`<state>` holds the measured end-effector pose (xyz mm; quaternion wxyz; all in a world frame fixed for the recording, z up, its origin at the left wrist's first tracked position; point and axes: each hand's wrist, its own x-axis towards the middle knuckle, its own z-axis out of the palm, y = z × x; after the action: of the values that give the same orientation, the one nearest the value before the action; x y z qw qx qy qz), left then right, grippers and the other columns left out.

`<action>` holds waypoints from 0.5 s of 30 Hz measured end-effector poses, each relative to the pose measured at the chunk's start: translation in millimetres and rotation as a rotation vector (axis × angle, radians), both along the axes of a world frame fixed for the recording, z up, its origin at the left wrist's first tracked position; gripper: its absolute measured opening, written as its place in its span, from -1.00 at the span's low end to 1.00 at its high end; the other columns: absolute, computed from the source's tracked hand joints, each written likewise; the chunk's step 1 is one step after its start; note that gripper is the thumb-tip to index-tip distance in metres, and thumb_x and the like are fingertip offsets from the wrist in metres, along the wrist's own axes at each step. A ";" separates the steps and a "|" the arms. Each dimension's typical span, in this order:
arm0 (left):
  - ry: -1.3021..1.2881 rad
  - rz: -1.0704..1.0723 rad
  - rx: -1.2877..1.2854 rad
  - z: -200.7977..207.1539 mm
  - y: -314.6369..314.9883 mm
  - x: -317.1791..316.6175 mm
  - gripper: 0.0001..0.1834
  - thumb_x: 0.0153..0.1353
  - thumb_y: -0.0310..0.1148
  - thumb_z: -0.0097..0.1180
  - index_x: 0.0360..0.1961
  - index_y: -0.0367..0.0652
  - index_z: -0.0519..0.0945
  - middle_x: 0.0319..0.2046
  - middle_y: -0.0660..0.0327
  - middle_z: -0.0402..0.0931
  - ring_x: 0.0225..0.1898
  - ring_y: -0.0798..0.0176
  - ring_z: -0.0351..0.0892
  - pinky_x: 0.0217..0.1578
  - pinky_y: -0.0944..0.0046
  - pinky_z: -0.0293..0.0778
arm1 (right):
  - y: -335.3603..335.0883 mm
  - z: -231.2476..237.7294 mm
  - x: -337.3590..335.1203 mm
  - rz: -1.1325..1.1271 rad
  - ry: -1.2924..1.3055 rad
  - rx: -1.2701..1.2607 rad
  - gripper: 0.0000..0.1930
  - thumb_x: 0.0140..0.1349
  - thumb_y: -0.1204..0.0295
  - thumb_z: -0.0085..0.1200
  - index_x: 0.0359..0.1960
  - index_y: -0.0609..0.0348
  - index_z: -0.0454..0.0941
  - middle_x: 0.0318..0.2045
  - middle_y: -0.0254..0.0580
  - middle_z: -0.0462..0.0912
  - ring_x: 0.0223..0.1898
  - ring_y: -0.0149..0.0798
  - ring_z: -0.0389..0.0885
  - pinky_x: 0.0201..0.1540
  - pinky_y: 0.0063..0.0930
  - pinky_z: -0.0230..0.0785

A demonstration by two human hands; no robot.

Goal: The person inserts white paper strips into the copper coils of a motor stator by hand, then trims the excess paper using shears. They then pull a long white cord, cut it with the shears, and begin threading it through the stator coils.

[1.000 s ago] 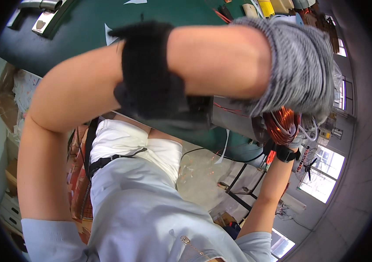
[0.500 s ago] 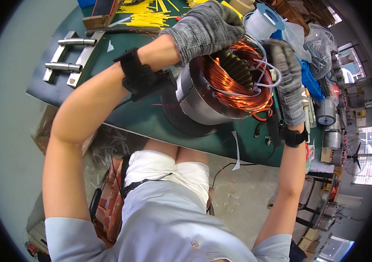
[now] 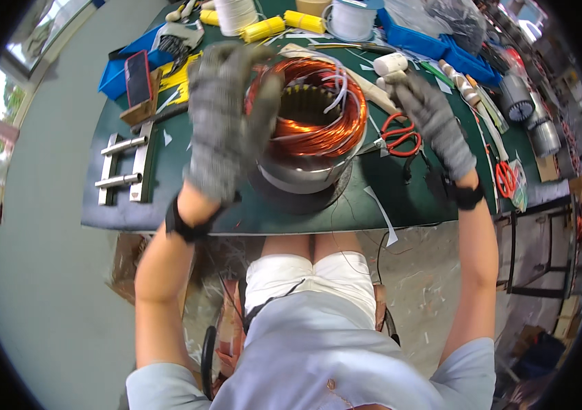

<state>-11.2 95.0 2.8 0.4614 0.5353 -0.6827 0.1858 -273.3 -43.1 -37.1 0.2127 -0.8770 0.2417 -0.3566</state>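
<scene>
On a round dark base stands a metal motor stator [image 3: 296, 174], its top ringed by copper wire coils [image 3: 322, 140] with white cord tied over them. My left hand [image 3: 226, 119], in a grey knit glove and smeared by motion, is at the left side of the coils, thumb apart from the fingers. To the right of the stator, my gloved right hand [image 3: 431, 113] has its fingers bent around the end of a white-headed mallet [image 3: 390, 63]; its grip is partly hidden. Red-handled scissors [image 3: 400, 134] lie just left of that hand.
A phone [image 3: 138, 78] leans on a wooden stand at the left, above a metal frame [image 3: 123, 164]. Yellow tube bundles [image 3: 263, 29] and white spools [image 3: 352, 19] line the back. Blue trays [image 3: 414, 34], wooden-handled tools and a second red pair of scissors [image 3: 506, 179] are at the right.
My right hand has left the coils and moved right to the mallet. My left hand has shifted from over the coils to their left side. The head view has turned.
</scene>
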 end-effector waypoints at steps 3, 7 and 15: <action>-0.170 -0.109 0.103 -7.9 24.7 -24.8 -0.61 -0.10 -0.23 0.19 -0.23 -0.17 0.50 -0.21 0.06 0.40 -0.18 0.00 0.34 -0.08 0.03 0.21 | 18.2 -63.3 -64.0 -0.231 0.238 -0.214 -0.73 0.06 0.45 0.08 -0.17 0.19 0.44 -0.28 0.03 0.52 -0.25 0.03 0.50 -0.17 -0.28 0.37; -0.232 0.001 0.158 -28.2 26.4 -40.5 -0.52 -0.12 -0.05 0.18 -0.25 -0.17 0.47 -0.26 0.07 0.38 -0.15 -0.07 0.32 -0.03 -0.08 0.15 | 60.3 -78.6 -69.8 -0.484 0.438 0.015 -0.56 -0.10 0.21 0.23 -0.23 0.23 0.44 -0.27 0.05 0.48 -0.17 0.05 0.43 -0.08 -0.18 0.30; -0.076 0.159 0.049 -44.2 18.4 -69.4 -0.51 -0.11 -0.08 0.21 -0.18 -0.14 0.45 -0.27 0.07 0.36 -0.16 -0.05 0.33 -0.03 -0.13 0.15 | 49.8 -65.8 -60.4 -0.780 0.903 0.092 -0.53 -0.21 0.25 0.22 -0.21 0.15 0.45 -0.11 0.02 0.40 -0.05 0.06 0.36 -0.01 -0.07 0.26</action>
<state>-80.5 113.4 -41.4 0.4057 0.5915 -0.6595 0.2250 -333.8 6.7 -102.9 -0.0199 -0.7782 0.6276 0.0105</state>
